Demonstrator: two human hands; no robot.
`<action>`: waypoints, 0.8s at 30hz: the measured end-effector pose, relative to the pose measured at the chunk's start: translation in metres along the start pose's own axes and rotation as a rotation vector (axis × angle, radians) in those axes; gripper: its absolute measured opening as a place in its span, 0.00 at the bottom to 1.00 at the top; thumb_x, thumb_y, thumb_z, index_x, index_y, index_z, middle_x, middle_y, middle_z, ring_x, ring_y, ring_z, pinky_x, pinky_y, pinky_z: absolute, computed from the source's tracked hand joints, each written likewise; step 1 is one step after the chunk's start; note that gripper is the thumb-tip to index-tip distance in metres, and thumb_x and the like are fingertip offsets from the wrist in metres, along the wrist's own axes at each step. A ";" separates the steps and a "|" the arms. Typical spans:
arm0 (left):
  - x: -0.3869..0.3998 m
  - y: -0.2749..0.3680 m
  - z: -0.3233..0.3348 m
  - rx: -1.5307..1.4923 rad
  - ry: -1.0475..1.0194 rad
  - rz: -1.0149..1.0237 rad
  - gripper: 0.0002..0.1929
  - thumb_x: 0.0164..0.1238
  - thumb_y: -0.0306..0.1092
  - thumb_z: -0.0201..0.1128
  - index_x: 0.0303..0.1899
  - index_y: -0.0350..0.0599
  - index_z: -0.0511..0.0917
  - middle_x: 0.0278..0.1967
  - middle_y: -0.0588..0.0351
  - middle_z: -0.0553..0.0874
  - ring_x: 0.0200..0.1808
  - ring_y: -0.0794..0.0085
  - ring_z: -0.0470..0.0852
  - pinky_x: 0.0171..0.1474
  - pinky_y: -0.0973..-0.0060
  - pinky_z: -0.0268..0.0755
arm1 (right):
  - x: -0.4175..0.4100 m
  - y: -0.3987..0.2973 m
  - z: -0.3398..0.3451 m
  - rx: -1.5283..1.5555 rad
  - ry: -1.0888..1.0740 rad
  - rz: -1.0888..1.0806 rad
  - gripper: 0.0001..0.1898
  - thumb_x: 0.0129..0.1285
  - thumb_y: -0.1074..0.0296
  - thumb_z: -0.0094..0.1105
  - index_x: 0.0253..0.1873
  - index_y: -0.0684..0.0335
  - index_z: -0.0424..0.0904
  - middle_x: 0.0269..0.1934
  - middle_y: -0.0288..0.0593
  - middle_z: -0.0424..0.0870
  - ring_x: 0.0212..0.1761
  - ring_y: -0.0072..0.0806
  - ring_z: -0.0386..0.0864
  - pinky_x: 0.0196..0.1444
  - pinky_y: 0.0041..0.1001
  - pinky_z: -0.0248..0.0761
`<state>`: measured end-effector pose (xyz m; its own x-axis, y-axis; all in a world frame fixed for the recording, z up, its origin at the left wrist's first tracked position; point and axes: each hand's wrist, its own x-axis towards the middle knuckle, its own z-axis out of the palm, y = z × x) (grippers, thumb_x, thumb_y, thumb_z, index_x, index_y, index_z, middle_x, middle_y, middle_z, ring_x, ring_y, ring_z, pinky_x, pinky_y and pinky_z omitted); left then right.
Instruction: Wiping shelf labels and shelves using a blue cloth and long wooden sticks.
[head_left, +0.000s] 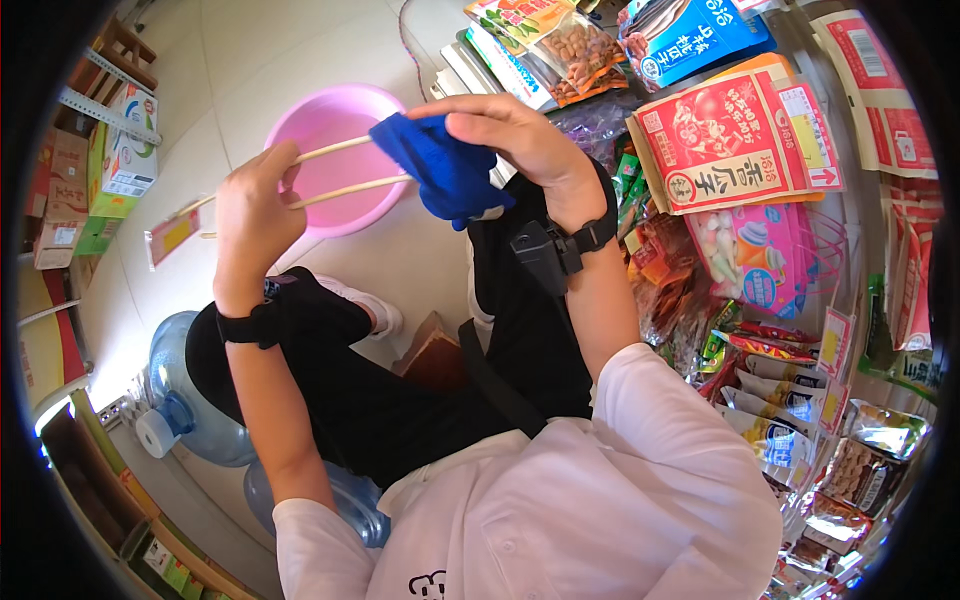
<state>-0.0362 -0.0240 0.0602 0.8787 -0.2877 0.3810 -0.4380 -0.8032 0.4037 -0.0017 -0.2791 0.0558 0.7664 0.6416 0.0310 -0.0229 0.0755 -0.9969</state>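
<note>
My left hand (259, 206) grips two thin wooden sticks (337, 150), held roughly side by side. They run from left of that hand towards a blue cloth (442, 165) on the right. My right hand (517, 139) holds the cloth, its thumb and fingers on the top edge. Folds of cloth cover the sticks' right ends. Close to the sticks' left ends is a red-and-yellow tag (172, 238) in a clear sleeve; whether it is fixed to them I cannot tell. Beyond and below the sticks, a pink plastic basin (345, 112) stands on the tiled floor.
Shelves of packaged snacks rise along my right, including a red-and-tan paper bag (720, 142) and a pink pouch (750, 259). Large blue water bottles (191, 382) lie close on my left. Cartons (124, 150) stand farther left. A brown object (431, 352) sits between my legs.
</note>
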 end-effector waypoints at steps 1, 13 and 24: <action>0.000 -0.002 -0.002 -0.002 -0.001 0.000 0.11 0.34 0.15 0.50 0.24 0.42 0.66 0.20 0.51 0.72 0.24 0.53 0.72 0.26 0.68 0.64 | 0.001 0.001 0.003 0.000 0.001 0.002 0.19 0.61 0.57 0.50 0.49 0.68 0.73 0.40 0.40 0.78 0.40 0.21 0.74 0.45 0.19 0.66; 0.000 0.005 0.006 -0.088 -0.006 -0.105 0.09 0.39 0.19 0.52 0.26 0.42 0.70 0.20 0.52 0.74 0.22 0.58 0.74 0.26 0.72 0.66 | 0.016 0.020 0.019 -0.273 0.509 -0.185 0.15 0.63 0.57 0.47 0.30 0.65 0.68 0.19 0.33 0.68 0.21 0.20 0.66 0.26 0.20 0.60; -0.001 0.003 0.011 -0.038 -0.030 -0.137 0.08 0.40 0.20 0.52 0.27 0.41 0.71 0.21 0.51 0.76 0.24 0.56 0.76 0.27 0.69 0.67 | 0.024 0.031 0.016 -0.757 0.981 -0.314 0.21 0.52 0.55 0.62 0.23 0.66 0.64 0.13 0.44 0.69 0.13 0.35 0.69 0.17 0.25 0.62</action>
<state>-0.0364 -0.0323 0.0521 0.9358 -0.1928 0.2953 -0.3201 -0.8156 0.4820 0.0061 -0.2489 0.0267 0.8305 -0.1790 0.5275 0.3660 -0.5385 -0.7590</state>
